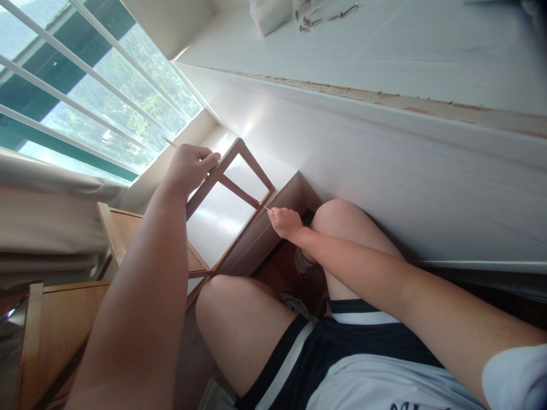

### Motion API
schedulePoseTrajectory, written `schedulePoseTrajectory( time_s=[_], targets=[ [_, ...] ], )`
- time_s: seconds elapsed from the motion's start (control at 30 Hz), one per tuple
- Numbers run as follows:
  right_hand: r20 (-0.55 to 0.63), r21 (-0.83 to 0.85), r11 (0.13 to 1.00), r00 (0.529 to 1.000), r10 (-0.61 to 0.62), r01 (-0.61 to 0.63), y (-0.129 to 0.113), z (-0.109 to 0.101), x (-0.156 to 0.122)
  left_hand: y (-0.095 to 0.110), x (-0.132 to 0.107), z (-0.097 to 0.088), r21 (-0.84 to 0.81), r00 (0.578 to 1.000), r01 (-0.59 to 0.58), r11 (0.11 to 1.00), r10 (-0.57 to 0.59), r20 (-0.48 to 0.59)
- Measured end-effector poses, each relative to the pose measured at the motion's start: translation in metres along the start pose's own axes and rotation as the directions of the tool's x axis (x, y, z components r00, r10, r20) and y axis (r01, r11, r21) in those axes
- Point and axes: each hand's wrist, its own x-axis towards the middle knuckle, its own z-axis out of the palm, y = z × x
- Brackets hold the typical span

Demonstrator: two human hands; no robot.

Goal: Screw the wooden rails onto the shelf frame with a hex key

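Note:
A brown wooden frame [239,191] with crossbars stands tilted on a white surface in front of my knees. My left hand [194,165] is closed at its upper rail, thumb pressed along the wood. A thin pale tip pokes out behind that hand; I cannot tell what it is. Low on the right, my right hand [285,221] is closed in a pinch around a thin light rod [266,209]. The rod's end points at the joint where a crossbar meets the lower rail. Most of the rod is hidden in the fingers, so its kind cannot be told.
Several screws [310,23] and a white block-like packet [271,16] lie on the white ledge [384,62], whose edge is chipped. Wooden chair-like pieces [64,319] stand at left beside a curtain [47,216]. A barred window [94,85] is behind. My knees flank the frame's near side.

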Motion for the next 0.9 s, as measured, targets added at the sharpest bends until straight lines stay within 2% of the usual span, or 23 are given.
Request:
schedulePoseTrajectory(
  time_s=[0.9],
  targets=[
    [0.000, 0.111, 0.994, 1.000, 0.006, -0.006, 0.006, 0.012, 0.009, 0.000, 0.000, 0.000, -0.001, 1.000, 0.012, 1.000, -0.012, 0.004]
  ],
)
